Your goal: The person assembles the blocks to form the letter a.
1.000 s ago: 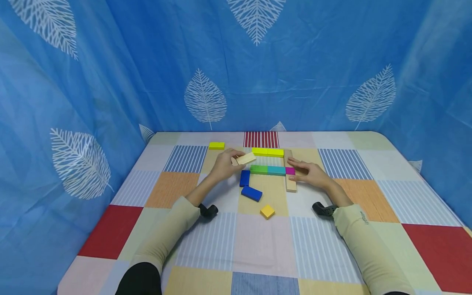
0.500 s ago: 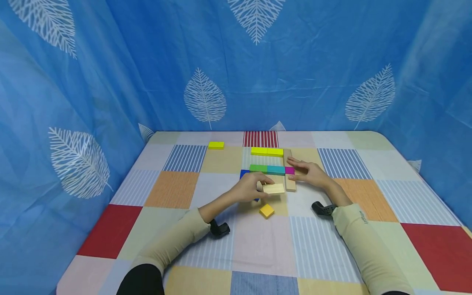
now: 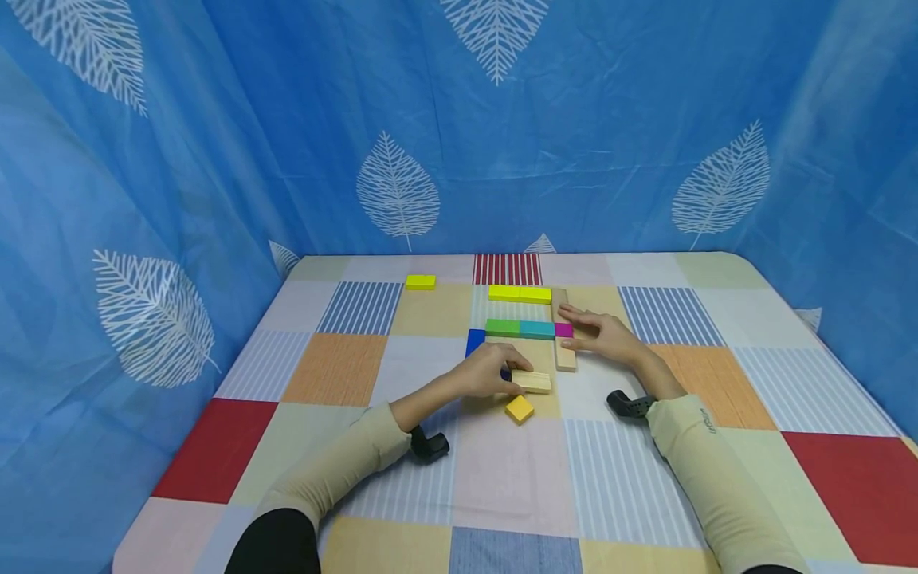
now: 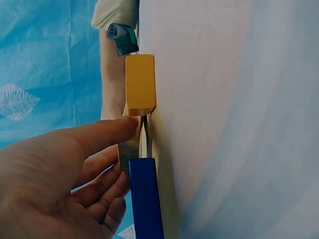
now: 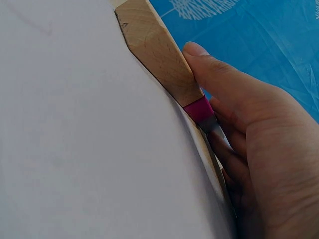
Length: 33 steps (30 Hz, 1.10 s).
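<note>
In the head view, the landmark is the magenta block (image 3: 564, 330). To its left and nearer the person, the left hand (image 3: 491, 371) pinches a pale wooden block (image 3: 531, 383) between thumb and fingers. The right hand (image 3: 606, 336) is at the magenta block's right, its fingers loosely extended rather than clenched. A teal block (image 3: 537, 330) touches the magenta block's left side; a green block (image 3: 503, 328) continues that row. A far wooden block (image 3: 559, 300) stands beyond the landmark, a near wooden block (image 3: 566, 355) on its near side. An orange block (image 3: 519, 410) lies nearer the person and leftward.

In the left wrist view, the thumb presses the pale wooden block, partly hidden behind a blue block (image 4: 145, 199).

In the right wrist view, the thumb touches the near wooden block, just beside the magenta one.
</note>
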Available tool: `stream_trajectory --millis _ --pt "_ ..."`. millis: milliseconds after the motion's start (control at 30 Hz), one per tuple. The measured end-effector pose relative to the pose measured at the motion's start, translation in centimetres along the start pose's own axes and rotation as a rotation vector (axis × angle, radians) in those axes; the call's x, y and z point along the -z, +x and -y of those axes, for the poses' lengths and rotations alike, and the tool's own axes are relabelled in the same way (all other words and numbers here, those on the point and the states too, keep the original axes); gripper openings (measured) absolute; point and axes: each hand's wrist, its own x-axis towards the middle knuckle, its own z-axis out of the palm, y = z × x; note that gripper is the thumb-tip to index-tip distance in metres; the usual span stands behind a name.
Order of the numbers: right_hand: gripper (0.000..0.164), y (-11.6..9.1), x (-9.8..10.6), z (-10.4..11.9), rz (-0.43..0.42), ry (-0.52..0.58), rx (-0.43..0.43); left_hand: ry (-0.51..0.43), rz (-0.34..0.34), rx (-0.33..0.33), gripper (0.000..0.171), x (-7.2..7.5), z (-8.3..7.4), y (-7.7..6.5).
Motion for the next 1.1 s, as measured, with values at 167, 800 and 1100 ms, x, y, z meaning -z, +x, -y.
stream_trajectory --millis 167,800,1100 --pt "0.071 0.08 0.07 -0.09 0.006 -0.007 -0.006 0.004 0.018 0.002 0.033 -0.09 0.06 0.11" --pt "0.072 0.19 0.00 -0.09 -0.004 -0.010 -0.005 0.024 0.029 0.011 0.033 -0.07 0.16 0.36" --pt "0.072 0.12 -0.05 -0.14 -0.006 -0.017 -0.010 0.037 0.031 0.005 0.036 0.01 0.19 0.26"
